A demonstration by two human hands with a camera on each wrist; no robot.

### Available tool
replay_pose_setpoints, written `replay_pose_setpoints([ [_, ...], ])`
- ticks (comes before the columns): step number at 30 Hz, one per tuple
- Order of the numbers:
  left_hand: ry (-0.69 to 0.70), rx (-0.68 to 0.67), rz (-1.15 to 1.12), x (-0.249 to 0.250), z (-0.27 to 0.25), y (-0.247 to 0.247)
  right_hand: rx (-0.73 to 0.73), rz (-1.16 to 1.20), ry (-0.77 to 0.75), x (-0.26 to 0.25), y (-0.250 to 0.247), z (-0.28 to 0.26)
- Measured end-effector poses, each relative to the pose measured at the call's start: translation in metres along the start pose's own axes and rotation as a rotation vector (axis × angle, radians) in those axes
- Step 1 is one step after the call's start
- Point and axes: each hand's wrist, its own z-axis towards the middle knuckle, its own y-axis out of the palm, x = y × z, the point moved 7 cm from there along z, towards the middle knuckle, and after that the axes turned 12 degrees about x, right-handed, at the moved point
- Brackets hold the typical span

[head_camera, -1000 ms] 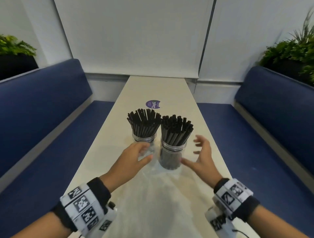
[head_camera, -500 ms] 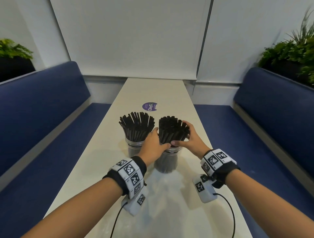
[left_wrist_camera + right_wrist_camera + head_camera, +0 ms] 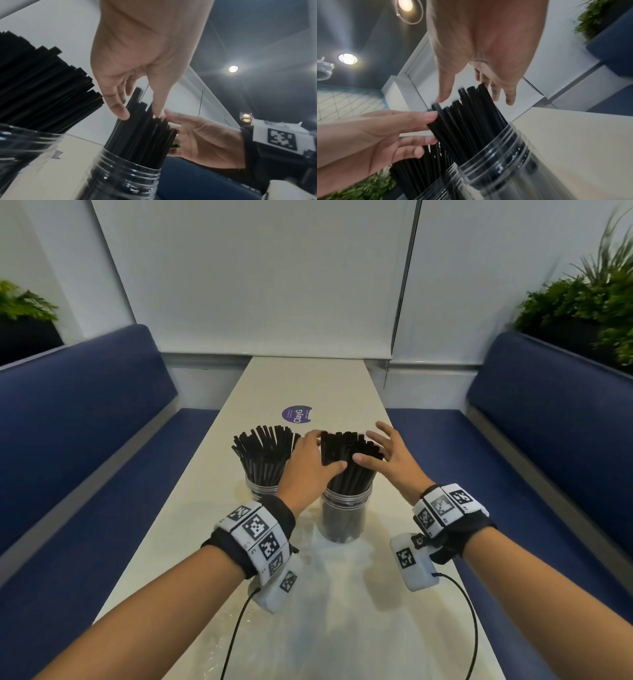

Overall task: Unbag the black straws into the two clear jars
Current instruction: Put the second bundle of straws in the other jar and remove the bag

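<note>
Right hand (image 3: 390, 460) lifted off, fingers now spread, left hand (image 3: 310, 465) seemingly flat against upright straws (image 3: 346, 463), tips up

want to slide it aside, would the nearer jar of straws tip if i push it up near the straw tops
Probably: the nearer jar is narrow and its straws stand well above the rim. They look thin, so they would likely shift. Pushing the wall seems safer.

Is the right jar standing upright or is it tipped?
Upright. The right jar stands on the table, its straws pointing up between both hands.
</note>
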Motion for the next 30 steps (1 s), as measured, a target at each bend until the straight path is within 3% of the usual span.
replay_pose_setpoints([
  [4,-0.062,-0.068,-0.001,-0.01,-0.017,0.01,-0.078,-0.088,0.099,0.015,0.001,-0.007],
  [8,-0.119,-0.092,0.033,-0.023,-0.021,0.025,-0.126,-0.227,0.03,0.02,0.011,-0.007],
  [13,-0.225,-0.117,-0.229,-0.031,-0.01,0.039,-0.067,-0.18,-0.004,0.01,0.015,-0.003],
  [19,-0.188,-0.22,-0.387,-0.02,-0.005,0.05,-0.151,-0.003,0.127,0.013,0.025,-0.007],
  [23,-0.185,-0.322,-0.388,-0.023,-0.003,0.052,-0.201,-0.019,0.126,0.01,0.03,-0.007],
  [30,-0.154,-0.266,-0.349,-0.02,0.01,0.048,-0.077,0.02,0.102,0.001,0.032,-0.005],
])
